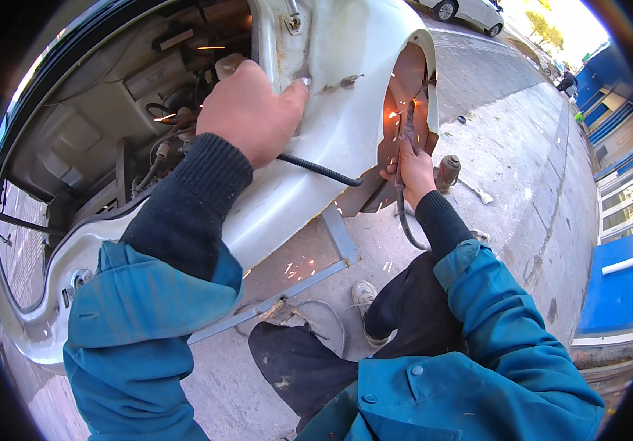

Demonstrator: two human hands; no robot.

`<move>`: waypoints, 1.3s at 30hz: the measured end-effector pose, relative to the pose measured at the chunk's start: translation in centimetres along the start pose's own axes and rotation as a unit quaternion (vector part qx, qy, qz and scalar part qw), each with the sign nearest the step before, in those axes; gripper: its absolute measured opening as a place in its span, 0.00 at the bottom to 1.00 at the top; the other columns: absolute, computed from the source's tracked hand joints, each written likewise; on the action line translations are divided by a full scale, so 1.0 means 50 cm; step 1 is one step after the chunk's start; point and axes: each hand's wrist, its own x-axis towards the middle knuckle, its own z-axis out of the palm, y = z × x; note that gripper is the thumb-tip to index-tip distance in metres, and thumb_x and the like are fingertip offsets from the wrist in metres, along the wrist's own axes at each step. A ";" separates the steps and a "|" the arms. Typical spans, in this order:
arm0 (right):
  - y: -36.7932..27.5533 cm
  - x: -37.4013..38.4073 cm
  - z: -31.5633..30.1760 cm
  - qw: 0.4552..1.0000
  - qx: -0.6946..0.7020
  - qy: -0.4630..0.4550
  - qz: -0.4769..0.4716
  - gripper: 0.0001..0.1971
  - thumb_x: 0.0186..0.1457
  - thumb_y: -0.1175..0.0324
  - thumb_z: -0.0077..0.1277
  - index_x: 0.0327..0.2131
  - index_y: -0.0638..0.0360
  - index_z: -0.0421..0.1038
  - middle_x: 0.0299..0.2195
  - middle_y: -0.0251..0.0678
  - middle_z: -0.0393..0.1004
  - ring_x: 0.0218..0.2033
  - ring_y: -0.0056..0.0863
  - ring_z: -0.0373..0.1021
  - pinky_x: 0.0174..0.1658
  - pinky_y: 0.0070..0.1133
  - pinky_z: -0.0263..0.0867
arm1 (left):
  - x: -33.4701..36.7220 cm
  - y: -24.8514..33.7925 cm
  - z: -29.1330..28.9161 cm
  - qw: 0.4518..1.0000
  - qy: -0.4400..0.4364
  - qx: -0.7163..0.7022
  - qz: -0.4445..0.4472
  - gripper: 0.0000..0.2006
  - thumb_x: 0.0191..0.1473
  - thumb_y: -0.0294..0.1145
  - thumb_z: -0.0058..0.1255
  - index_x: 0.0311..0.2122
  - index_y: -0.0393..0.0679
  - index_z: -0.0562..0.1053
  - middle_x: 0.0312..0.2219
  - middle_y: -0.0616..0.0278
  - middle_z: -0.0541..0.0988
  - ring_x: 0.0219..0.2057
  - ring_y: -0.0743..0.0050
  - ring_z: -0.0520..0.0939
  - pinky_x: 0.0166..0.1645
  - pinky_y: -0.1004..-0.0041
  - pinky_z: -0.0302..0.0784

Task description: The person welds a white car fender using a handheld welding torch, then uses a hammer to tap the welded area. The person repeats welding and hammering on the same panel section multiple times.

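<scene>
My right hand is wrapped around a welding torch with a dark cable hanging below it. The torch tip is at the brownish wheel-arch liner, where a bright orange glow and sparks show. My left hand is closed over the edge of the white vehicle's body panel, thumb on the outer face and fingertips hidden inside the opening. Below it, a black corrugated hose crosses the panel. Sparks also fly near the left hand and over the ground.
Inside the vehicle opening are wires and dark parts. A rusty bottle jack and a wrench are right of my right hand. A grey metal frame and loose cable lie by my legs. A white car stands farther off.
</scene>
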 end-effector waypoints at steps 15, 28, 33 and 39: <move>0.001 0.013 0.002 0.998 -0.065 0.010 0.010 0.24 0.71 0.49 0.56 0.36 0.63 0.67 0.23 0.32 0.69 0.15 0.25 0.70 0.22 0.25 0.77 | -0.004 0.005 0.003 1.000 0.007 0.010 -0.011 0.33 0.66 0.55 0.54 0.50 0.23 0.76 0.39 0.35 0.87 0.40 0.43 0.90 0.48 0.55 0.86; 0.013 0.024 0.008 0.999 -0.048 0.011 -0.015 0.23 0.71 0.50 0.57 0.43 0.66 0.69 0.27 0.31 0.68 0.19 0.22 0.72 0.27 0.29 0.83 | -0.004 0.005 0.001 1.000 0.008 0.009 -0.005 0.33 0.66 0.55 0.53 0.49 0.23 0.77 0.39 0.34 0.87 0.40 0.43 0.90 0.47 0.55 0.87; 0.013 0.022 0.009 0.998 -0.052 0.016 -0.016 0.23 0.71 0.50 0.57 0.43 0.66 0.69 0.27 0.31 0.67 0.19 0.22 0.72 0.26 0.29 0.83 | -0.004 0.006 -0.001 1.000 0.006 0.015 -0.006 0.33 0.66 0.55 0.54 0.49 0.23 0.77 0.39 0.34 0.87 0.40 0.42 0.90 0.48 0.55 0.86; 0.008 0.009 0.011 0.997 -0.070 0.036 -0.004 0.23 0.71 0.50 0.57 0.43 0.65 0.69 0.27 0.31 0.67 0.19 0.22 0.71 0.24 0.28 0.81 | -0.005 0.005 0.001 1.000 0.020 0.019 -0.002 0.33 0.65 0.55 0.54 0.49 0.23 0.77 0.39 0.34 0.86 0.41 0.41 0.90 0.49 0.54 0.86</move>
